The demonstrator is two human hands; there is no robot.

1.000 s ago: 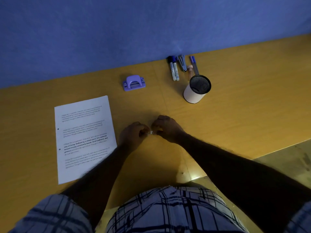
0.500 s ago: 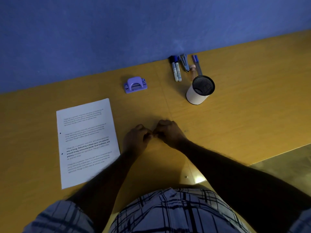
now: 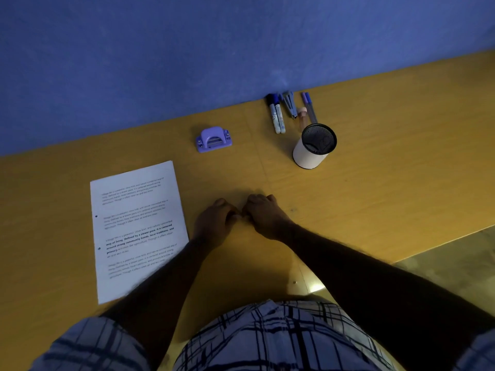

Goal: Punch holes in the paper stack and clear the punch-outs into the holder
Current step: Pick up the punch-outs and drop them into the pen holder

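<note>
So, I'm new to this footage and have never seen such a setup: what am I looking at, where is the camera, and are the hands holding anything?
There is no machine: a person works with two bare hands, and the single camera sits on their head, looking down. On the wooden table lie a printed paper stack with two holes by its left edge, a purple hole punch near the blue wall, a white holder with dark mesh inside, and markers and pens behind it. The left hand and right hand rest on the table, curled fingers meeting; whether they pinch anything is too small to tell.
</note>
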